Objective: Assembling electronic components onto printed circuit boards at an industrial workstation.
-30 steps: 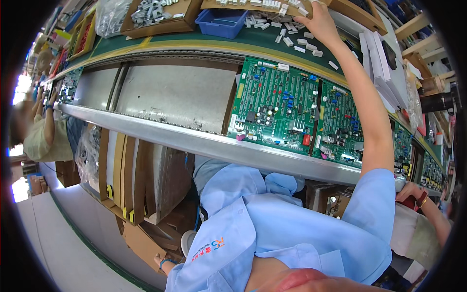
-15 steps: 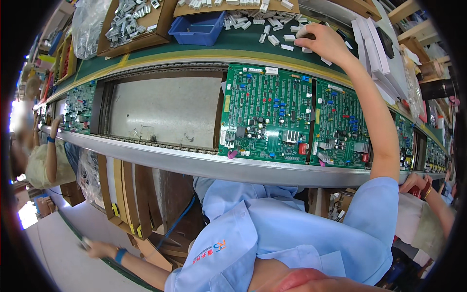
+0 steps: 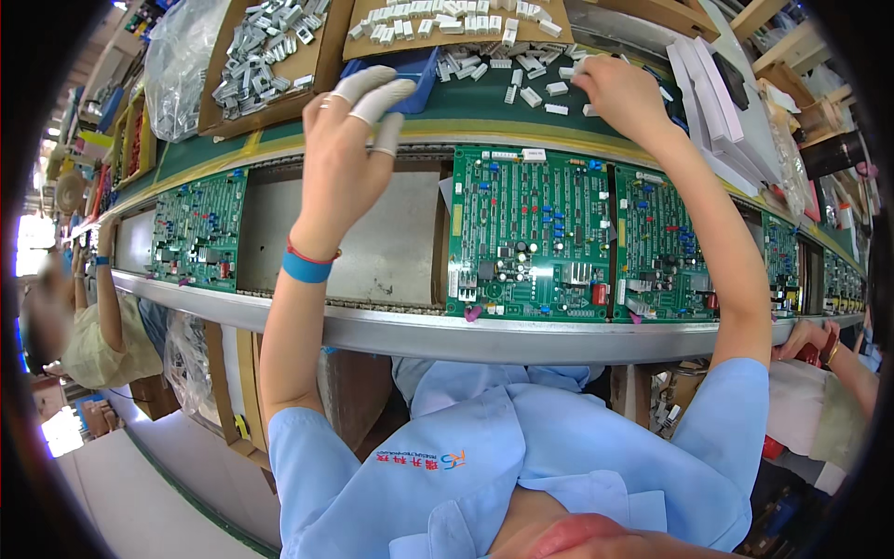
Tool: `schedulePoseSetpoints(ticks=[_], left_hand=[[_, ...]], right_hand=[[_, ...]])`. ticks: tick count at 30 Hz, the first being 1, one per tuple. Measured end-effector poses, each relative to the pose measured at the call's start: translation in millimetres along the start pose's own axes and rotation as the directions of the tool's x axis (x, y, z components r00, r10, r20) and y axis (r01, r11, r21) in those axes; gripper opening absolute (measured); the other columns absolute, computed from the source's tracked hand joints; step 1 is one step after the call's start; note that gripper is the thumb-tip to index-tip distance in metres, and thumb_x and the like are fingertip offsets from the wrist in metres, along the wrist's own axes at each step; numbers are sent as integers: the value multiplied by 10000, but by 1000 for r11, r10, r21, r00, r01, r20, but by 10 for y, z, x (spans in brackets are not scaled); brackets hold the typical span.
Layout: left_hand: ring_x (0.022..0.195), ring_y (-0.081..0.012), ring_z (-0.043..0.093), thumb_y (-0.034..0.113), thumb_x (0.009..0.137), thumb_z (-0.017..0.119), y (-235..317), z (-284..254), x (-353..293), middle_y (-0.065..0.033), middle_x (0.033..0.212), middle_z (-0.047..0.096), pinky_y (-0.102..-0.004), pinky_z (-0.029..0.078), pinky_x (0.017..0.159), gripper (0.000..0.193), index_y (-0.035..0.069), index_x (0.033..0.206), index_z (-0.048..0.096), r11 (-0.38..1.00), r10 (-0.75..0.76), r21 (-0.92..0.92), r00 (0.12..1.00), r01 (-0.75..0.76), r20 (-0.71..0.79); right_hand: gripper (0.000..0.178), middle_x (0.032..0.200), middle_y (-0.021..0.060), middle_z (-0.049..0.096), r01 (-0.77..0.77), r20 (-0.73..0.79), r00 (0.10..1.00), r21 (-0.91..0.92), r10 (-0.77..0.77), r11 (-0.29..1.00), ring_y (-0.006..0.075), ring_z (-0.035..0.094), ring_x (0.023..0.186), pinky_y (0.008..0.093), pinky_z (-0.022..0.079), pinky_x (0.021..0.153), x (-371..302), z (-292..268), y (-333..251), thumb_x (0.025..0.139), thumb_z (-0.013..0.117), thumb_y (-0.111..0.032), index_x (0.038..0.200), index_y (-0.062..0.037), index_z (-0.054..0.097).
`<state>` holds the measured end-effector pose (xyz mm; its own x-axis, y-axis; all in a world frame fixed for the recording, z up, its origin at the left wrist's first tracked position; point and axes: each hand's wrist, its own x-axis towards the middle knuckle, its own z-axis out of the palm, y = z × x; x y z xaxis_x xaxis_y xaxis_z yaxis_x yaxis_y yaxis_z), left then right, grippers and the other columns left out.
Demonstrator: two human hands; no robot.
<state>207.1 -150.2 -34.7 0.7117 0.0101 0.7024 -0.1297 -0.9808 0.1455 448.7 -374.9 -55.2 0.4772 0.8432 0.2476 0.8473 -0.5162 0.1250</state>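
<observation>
My left hand point(image 3: 343, 154) is raised over the rail, fingers spread with white covers on several fingertips, in front of a blue bin point(image 3: 424, 74). Nothing shows in its grasp. My right hand point(image 3: 626, 96) reaches across the rail to loose white connector-like parts point(image 3: 531, 96) on the green bench. Its thumb and fingers are drawn together at the parts; what is between them is hidden. Between my arms, a green circuit board point(image 3: 531, 233) with black, blue and red components lies on the line. Another circuit board point(image 3: 663, 242) sits beside it, partly behind my right forearm.
Metal clips fill a cardboard box point(image 3: 270, 65) at the back left. White parts stand in rows on a cardboard tray point(image 3: 456, 39). White boxes point(image 3: 717, 116) stand at the right. A further circuit board point(image 3: 197, 228) lies at the left; co-workers are at both ends.
My left hand has come up from the lower left to above the rail by the blue bin. The left circuit board has slid rightward. My right hand stays among the white parts.
</observation>
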Motion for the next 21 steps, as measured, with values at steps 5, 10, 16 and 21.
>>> schedulePoseSetpoints(ticks=[5, 10, 16, 21], left_hand=[[917, -219, 586, 12, 791, 624, 4, 210, 37, -42, 1064, 617, -363, 379, 907, 272, 100, 1048, 650, 998, 50, -41, 997, -47, 65], [935, -244, 593, 46, 812, 604, -15, 485, 207, -64, 1048, 628, -359, 417, 865, 255, 95, 1058, 650, 992, 97, -101, 978, -79, 186], [969, -282, 590, 97, 859, 578, 232, 1018, 460, -83, 1117, 619, -377, 470, 838, 297, 151, 1145, 635, 966, 170, -231, 962, -120, 211], [895, -294, 603, 106, 838, 572, 179, 1258, 548, -114, 961, 639, -388, 459, 837, 309, 131, 1136, 645, 967, 241, -7, 903, -255, 355]], right_hand=[[270, 887, 84, 667, -269, 107, 959, 635, 262, 724, 195, 636, 694, 304, 505, 587, -90, -122, 204, 947, 491, -282, 1011, -43, 598], [294, 884, 35, 630, -427, 403, 904, 873, 143, 238, 75, 581, 699, 191, 478, 572, -192, -147, 16, 969, 480, -269, 1161, -68, 579], [345, 913, 52, 648, -410, 390, 911, 892, 131, 190, 92, 589, 750, 211, 508, 631, -236, -208, 57, 911, 483, -148, 1245, -108, 560], [328, 978, 28, 641, -416, 402, 909, 887, 107, 201, 64, 565, 761, 195, 449, 579, -415, -377, 55, 911, 557, -238, 1201, -84, 552]])
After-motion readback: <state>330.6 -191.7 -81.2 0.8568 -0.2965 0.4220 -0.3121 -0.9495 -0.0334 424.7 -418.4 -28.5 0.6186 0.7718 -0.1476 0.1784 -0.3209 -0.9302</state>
